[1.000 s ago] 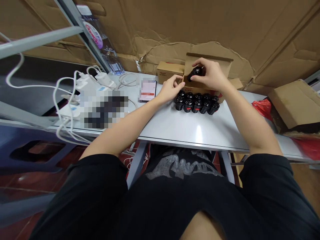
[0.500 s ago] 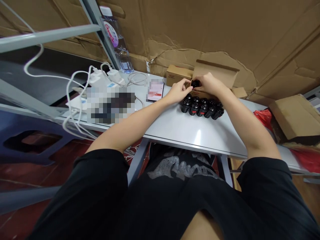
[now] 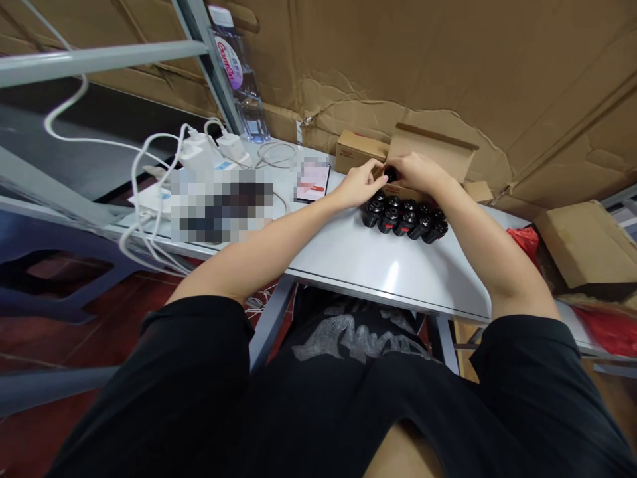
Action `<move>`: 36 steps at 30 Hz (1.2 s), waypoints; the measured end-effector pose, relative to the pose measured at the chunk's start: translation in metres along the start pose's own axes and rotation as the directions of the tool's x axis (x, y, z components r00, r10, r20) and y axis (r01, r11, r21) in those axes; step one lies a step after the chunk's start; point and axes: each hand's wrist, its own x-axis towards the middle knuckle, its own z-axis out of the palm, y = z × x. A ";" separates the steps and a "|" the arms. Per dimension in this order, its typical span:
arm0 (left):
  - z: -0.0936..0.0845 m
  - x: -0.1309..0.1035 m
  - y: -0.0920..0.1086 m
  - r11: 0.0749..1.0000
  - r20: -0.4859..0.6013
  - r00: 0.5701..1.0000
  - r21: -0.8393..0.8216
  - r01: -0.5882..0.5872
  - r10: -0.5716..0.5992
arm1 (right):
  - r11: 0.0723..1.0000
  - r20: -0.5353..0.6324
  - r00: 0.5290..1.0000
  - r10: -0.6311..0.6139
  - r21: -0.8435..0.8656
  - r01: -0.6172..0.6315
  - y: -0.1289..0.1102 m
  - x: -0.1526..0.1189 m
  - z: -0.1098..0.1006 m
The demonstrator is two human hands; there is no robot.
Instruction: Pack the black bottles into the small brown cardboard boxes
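Observation:
On the white table stands an open cardboard box [image 3: 432, 149] with its lid raised at the back. My right hand [image 3: 417, 172] reaches into it, fingers closed on a small black cylinder [image 3: 391, 174] that is mostly hidden by the hand and the box. At the box's left corner, my left hand [image 3: 359, 184] grips the edge between thumb and fingers. Just in front of the box, several glossy black cylinders [image 3: 401, 219] stand close together in rows, some with red marks. Their exact kind cannot be made out.
Left of my hands lie a phone [image 3: 313, 180] and a closed small carton [image 3: 359, 151]. White chargers and cables [image 3: 199, 151] crowd the table's left side, near a water bottle [image 3: 241, 79] by the metal frame. A larger carton [image 3: 590, 242] and red plastic [image 3: 523, 242] are at right.
The black cylinder in my right hand has sunk lower into the box, and the hand has come down with it. My left hand stays at the box's left corner. The view has shifted slightly.

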 end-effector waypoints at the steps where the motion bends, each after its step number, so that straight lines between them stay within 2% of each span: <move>1: 0.000 0.000 0.001 1.000 -0.002 1.000 0.003 0.003 -0.003 | 1.000 0.005 1.000 0.015 0.004 -0.015 0.001 0.001 0.002; 8: 0.005 0.006 -0.006 0.999 -0.030 1.000 -0.054 -0.007 0.006 | 0.986 -0.024 0.997 0.074 0.149 -0.069 0.015 0.002 0.016; 16: 0.005 0.009 -0.013 0.995 -0.037 0.997 -0.068 -0.070 0.068 | 0.978 -0.026 0.994 0.102 0.184 -0.095 0.016 -0.002 0.014; 19: -0.010 0.006 -0.005 0.995 -0.026 0.995 -0.029 -0.096 0.095 | 0.968 -0.060 0.994 0.091 0.241 -0.074 0.014 -0.007 0.009; 23: -0.045 0.003 0.009 0.976 -0.015 0.977 0.051 -0.212 0.213 | 0.954 -0.084 0.992 0.095 0.292 -0.066 0.016 -0.017 -0.004; 26: -0.063 -0.002 0.015 0.969 0.132 0.962 0.033 -0.245 0.239 | 0.939 -0.075 0.993 0.093 0.339 -0.063 0.018 -0.027 -0.018; 30: -0.066 -0.012 0.019 0.976 0.374 0.909 0.038 -0.215 0.185 | 0.926 -0.047 0.997 0.065 0.375 -0.042 0.016 -0.044 -0.038; 33: -0.066 -0.019 0.021 0.962 0.463 0.872 0.124 -0.242 0.160 | 0.910 -0.044 0.995 0.092 0.410 -0.066 0.012 -0.055 -0.051; 36: -0.068 -0.022 0.021 0.934 0.507 0.850 0.216 -0.284 0.141 | 0.896 -0.046 0.991 0.122 0.435 -0.090 0.006 -0.062 -0.062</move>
